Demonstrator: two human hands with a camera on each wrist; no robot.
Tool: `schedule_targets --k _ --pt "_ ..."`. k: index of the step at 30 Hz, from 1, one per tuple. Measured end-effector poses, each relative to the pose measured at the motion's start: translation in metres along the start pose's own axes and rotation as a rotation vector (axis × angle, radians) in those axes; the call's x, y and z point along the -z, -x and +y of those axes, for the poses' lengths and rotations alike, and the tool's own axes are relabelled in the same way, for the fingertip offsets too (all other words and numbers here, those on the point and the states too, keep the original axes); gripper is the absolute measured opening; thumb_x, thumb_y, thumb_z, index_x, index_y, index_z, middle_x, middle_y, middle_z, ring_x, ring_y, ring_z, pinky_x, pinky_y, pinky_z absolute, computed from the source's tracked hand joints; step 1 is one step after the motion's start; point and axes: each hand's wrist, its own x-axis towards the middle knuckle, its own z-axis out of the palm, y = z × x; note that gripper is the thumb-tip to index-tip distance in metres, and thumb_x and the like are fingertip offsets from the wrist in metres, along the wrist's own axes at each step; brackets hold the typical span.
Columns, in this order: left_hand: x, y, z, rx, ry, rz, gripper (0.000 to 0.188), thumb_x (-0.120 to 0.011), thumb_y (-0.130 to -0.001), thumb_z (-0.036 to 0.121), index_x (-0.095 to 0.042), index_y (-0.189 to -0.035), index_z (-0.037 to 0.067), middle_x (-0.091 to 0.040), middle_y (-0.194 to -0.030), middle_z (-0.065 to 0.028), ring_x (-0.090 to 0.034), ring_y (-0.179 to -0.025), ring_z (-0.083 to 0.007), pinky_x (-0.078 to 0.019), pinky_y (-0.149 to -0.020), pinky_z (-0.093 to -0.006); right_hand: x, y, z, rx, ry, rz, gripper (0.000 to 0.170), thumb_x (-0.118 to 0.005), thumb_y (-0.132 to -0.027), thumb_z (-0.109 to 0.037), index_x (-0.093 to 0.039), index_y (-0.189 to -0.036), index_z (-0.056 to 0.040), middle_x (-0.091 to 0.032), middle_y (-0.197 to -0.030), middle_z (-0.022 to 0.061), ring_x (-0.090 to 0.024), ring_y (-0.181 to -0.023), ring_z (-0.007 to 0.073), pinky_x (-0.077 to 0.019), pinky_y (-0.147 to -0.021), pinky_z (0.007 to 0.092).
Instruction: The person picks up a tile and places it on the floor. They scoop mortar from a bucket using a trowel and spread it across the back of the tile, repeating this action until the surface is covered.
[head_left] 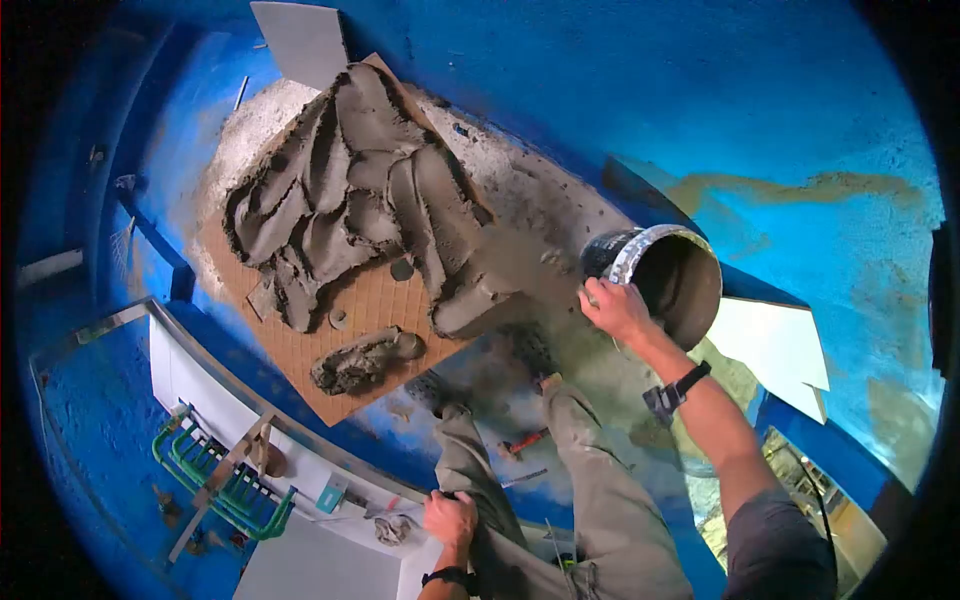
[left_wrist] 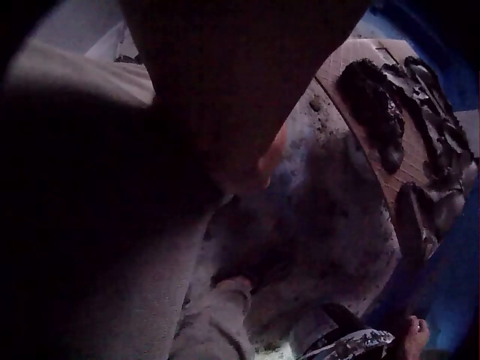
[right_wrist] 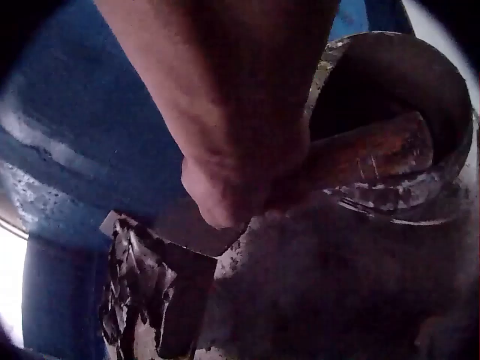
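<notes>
My right hand [head_left: 618, 312] grips a trowel by its wooden handle [right_wrist: 382, 154]. The trowel's blade [head_left: 525, 262] is motion-blurred in the head view, between the mortar and the bucket. Right beside that hand, a tilted bucket [head_left: 712, 285] with a mortar-smeared rim faces its mouth toward me. Thick grey mortar [head_left: 375, 165] lies in ridged swaths across a tan tile [head_left: 285, 365] with a grid-patterned back. A separate lump of mortar [head_left: 368, 362] sits near the tile's closest edge. My left hand [head_left: 450, 517] rests on my leg; its fingers are hidden in the left wrist view.
Blue walls curve around the work area. A grey panel [head_left: 303, 45] stands behind the tile, and a white broken-edged board [head_left: 768, 345] lies right of the bucket. Green pipes [head_left: 215, 480] and a white ledge [head_left: 190, 365] are at left. A red-handled tool [head_left: 528, 441] lies between my feet.
</notes>
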Motion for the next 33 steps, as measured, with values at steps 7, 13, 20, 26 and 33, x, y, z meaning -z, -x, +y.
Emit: schedule_targets --k 7,13,20,26,33 --pt "0.001 -0.007 -0.004 -0.002 0.022 0.032 0.036 -0.070 -0.078 0.034 -0.067 -0.095 0.002 -0.067 -0.098 -0.0194 -0.069 -0.087 -0.0409 -0.0548 -0.074 -0.0508 -0.033 -0.092 0.071 0.400 0.358 -0.089 0.019 -0.064 -0.092 -0.027 -0.055 -0.081 -0.0137 -0.060 -0.067 0.0112 -0.068 -0.063 0.0298 -0.0543 -0.052 0.0454" --pt "0.013 -0.017 0.006 0.102 0.035 0.030 0.038 -0.068 -0.080 0.037 -0.070 -0.097 0.003 -0.070 -0.095 -0.0181 -0.070 -0.089 -0.0404 -0.0548 -0.078 -0.0514 0.015 -0.134 0.049 -0.139 -0.080 -0.166 0.029 -0.061 -0.095 -0.033 -0.058 -0.091 -0.0049 -0.067 -0.079 0.0237 -0.067 -0.077 0.0452 -0.0529 -0.065 0.0547" --pt "0.033 -0.023 0.028 0.098 0.106 -0.037 0.041 -0.068 -0.080 0.037 -0.067 -0.099 0.001 -0.067 -0.101 -0.0203 -0.068 -0.091 -0.0421 -0.0544 -0.078 -0.0528 -0.032 -0.196 0.012 -0.141 -0.369 -0.297 0.033 -0.061 -0.094 -0.032 -0.058 -0.087 0.0004 -0.063 -0.085 0.0280 -0.065 -0.088 0.0473 -0.0501 -0.073 0.0522" --pt "0.063 -0.002 0.050 0.000 0.274 -0.035 0.050 -0.070 -0.082 0.037 -0.060 -0.112 -0.002 -0.059 -0.110 -0.0234 -0.063 -0.098 -0.0449 -0.0525 -0.082 -0.0544 0.015 -0.159 0.045 -0.208 -0.239 -0.195 0.029 -0.062 -0.094 -0.031 -0.057 -0.087 -0.0027 -0.065 -0.078 0.0223 -0.065 -0.079 0.0468 -0.0519 -0.068 0.0532" --pt "0.088 0.002 0.080 -0.112 0.321 0.018 0.060 -0.074 -0.082 0.039 -0.051 -0.121 0.000 -0.055 -0.113 -0.0224 -0.063 -0.097 -0.0451 -0.0533 -0.079 -0.0545 -0.022 -0.188 0.028 0.391 0.127 -0.014 0.023 -0.064 -0.092 -0.027 -0.055 -0.078 -0.0110 -0.067 -0.072 0.0146 -0.068 -0.065 0.0372 -0.0524 -0.057 0.0524"
